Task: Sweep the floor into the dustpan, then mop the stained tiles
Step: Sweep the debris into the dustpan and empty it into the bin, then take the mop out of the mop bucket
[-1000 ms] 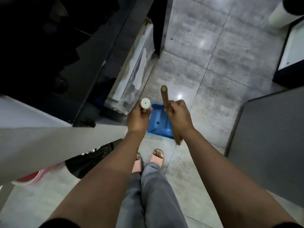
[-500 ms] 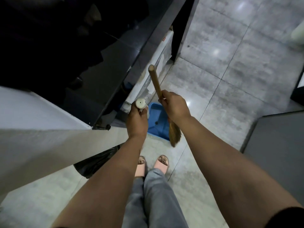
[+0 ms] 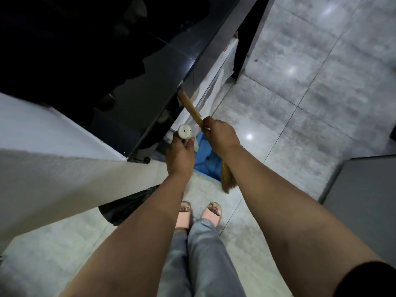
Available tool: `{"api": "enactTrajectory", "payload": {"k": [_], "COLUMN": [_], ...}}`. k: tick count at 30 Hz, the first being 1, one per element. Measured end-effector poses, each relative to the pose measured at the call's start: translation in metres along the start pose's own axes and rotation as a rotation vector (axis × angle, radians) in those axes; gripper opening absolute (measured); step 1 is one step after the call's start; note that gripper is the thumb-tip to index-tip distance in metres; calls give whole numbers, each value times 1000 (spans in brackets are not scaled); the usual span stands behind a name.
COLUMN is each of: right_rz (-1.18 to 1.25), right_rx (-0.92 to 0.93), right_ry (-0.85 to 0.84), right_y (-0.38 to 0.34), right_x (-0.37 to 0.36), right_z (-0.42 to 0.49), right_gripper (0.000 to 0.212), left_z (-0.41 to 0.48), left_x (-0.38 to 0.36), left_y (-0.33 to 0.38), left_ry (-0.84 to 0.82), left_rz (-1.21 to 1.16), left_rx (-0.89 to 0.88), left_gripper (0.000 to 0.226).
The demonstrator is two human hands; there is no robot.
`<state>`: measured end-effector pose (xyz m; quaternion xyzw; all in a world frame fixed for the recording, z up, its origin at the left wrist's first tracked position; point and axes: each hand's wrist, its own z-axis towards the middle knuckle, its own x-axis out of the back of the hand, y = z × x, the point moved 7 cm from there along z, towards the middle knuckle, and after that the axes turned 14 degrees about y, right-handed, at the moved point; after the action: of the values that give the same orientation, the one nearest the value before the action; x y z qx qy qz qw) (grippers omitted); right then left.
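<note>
As right hand (image 3: 220, 136) grips broom (image 3: 190, 108) (curled), dustpan (image 3: 206, 161) beneath

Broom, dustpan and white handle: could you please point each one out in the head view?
broom (image 3: 190, 108): head view, wooden handle above the right hand (image 3: 220, 136).
dustpan (image 3: 205, 168): head view, blue pan surface between the arms.
white handle (image 3: 184, 131): head view, round end cap above the left hand (image 3: 180, 156).

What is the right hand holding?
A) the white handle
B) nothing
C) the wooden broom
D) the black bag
C: the right hand has its fingers curled round the stick of the wooden broom, while the left hand grips the white dustpan handle.
</note>
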<state>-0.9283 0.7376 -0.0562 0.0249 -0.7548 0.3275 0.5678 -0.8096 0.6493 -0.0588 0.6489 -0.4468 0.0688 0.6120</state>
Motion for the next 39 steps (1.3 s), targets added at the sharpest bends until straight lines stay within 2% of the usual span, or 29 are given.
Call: {"api": "enactTrajectory", "payload": {"k": [8, 14, 16, 19, 24, 29, 34, 39], "right_rz": [81, 11, -76, -192, -273, -307, -325, -278], "right_rx": [-128, -159, -107, -52, -91, -62, 34, 183], "right_ry": [36, 19, -4, -50, -52, -31, -55, -23], "right_y": [13, 20, 15, 3, -25, -101, -206, -316], "right_x": [9, 23, 23, 21, 12, -15, -55, -80], "right_z": [-20, -77, -104, -146, -216, -290, -344, -348], "right_gripper": [39, 45, 51, 58, 61, 61, 60, 59], "left_z": [-4, -33, -50, -77, -113, -135, -129, -94], "left_x": [2, 15, 25, 45, 84, 173, 292, 402], "left_y": [-1, -7, -10, -20, -54, -117, -179, -210], "left_ry": [-71, -197, -238, -319, -424, -399, -313, -177], "left_rz": [59, 352, 450, 624, 730, 783, 822, 821], "left_rx": [-6, -79, -159, -380, -612, -704, -664, -558], "left_gripper": [43, 67, 71, 70, 66, 66, 66, 67]}}
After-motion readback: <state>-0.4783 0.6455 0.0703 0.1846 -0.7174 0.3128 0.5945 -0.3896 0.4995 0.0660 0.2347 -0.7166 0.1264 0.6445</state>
